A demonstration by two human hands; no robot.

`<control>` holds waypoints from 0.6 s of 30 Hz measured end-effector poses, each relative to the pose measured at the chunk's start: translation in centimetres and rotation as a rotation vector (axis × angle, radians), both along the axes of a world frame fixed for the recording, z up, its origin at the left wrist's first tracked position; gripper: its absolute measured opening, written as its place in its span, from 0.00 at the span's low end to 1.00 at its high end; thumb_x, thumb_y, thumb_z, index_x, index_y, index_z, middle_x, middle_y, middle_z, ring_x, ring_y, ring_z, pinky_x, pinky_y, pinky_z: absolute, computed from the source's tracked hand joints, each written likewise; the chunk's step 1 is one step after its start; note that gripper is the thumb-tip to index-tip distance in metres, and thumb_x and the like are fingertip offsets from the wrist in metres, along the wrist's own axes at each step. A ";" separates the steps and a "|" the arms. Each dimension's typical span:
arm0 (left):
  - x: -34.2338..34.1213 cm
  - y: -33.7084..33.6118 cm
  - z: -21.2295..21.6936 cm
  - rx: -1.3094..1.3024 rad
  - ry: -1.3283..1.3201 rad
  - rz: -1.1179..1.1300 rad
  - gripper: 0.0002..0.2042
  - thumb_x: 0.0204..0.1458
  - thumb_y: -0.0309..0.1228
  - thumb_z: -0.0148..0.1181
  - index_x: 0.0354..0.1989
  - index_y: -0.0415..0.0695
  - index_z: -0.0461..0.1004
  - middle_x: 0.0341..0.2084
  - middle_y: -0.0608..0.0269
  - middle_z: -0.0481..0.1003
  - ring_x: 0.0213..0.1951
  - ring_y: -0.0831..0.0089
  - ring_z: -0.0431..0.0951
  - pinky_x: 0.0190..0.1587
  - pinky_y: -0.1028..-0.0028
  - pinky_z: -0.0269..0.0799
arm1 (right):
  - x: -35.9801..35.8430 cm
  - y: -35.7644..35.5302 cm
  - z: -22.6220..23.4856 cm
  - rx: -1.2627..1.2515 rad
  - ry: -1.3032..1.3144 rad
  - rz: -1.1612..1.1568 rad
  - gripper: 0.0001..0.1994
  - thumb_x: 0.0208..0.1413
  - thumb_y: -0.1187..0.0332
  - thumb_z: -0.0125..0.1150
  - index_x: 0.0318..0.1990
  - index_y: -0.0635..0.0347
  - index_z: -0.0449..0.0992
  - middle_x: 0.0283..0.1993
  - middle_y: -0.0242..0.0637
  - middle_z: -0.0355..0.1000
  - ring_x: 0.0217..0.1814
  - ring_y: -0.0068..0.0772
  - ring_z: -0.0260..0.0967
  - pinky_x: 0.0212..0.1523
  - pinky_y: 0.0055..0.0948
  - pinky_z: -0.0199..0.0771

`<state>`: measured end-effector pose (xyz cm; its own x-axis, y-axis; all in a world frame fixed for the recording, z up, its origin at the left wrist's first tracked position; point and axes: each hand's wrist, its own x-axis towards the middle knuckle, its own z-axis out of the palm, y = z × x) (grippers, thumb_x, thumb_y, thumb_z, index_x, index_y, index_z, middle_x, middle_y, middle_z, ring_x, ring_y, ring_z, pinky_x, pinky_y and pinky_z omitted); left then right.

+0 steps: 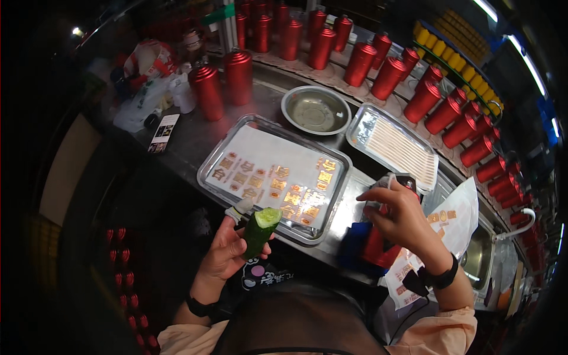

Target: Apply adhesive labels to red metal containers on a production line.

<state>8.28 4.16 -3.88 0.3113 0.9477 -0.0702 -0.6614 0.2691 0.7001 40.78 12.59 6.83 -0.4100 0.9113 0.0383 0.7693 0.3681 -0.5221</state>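
My left hand [222,251] is wrapped round a dark green cucumber piece [258,236], held upright with its pale cut end up. A white wrapping [239,209] shows at a fingertip of that hand, beside the cucumber. To the right, my right hand [397,214] is raised above a red and black device [378,248] with a blue part, its fingers bent and apart, with nothing plain between them. A small white piece shows by its upper fingers; whether the hand touches it I cannot tell. Between the hands lies a metal tray [208,171] lined with gold-printed white paper [254,145].
Behind the tray stand a metal bowl [316,112] and a second tray [362,115] holding rows of thin pale sticks [396,148]. Several red canisters [322,48] line the back shelf. A printed paper bag [452,213] lies right, near a sink [478,254] and white faucet [515,223].
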 end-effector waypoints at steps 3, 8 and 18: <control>-1.4 -1.3 -0.4 0.003 -0.029 0.053 0.41 0.53 0.34 0.65 0.69 0.43 0.42 0.50 0.37 0.70 0.43 0.57 0.79 0.46 0.63 0.77 | -1.8 3.7 -1.8 0.062 -0.192 0.188 0.13 0.44 0.70 0.65 0.41 0.52 0.81 0.34 0.43 0.68 0.35 0.47 0.71 0.36 0.41 0.72; -3.9 -3.4 -1.2 -0.008 -0.129 0.138 0.36 0.56 0.23 0.57 0.70 0.51 0.44 0.52 0.44 0.70 0.46 0.57 0.78 0.49 0.60 0.76 | -5.4 8.7 -6.2 0.176 -0.597 0.483 0.16 0.37 0.65 0.63 0.38 0.51 0.81 0.36 0.44 0.73 0.36 0.47 0.74 0.36 0.44 0.75; -7.1 -8.5 -0.4 0.060 -0.125 0.285 0.36 0.59 0.28 0.57 0.70 0.51 0.41 0.48 0.55 0.71 0.45 0.66 0.77 0.50 0.67 0.74 | -6.2 16.2 -12.7 0.210 -0.759 0.546 0.15 0.28 0.57 0.72 0.31 0.43 0.83 0.35 0.38 0.75 0.39 0.42 0.74 0.39 0.41 0.75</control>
<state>1.22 -4.30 -4.28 0.0356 0.9993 0.0104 -0.7862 0.0216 0.6176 34.62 28.83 -5.83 -0.7590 0.5916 -0.2720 0.5698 0.8056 0.1623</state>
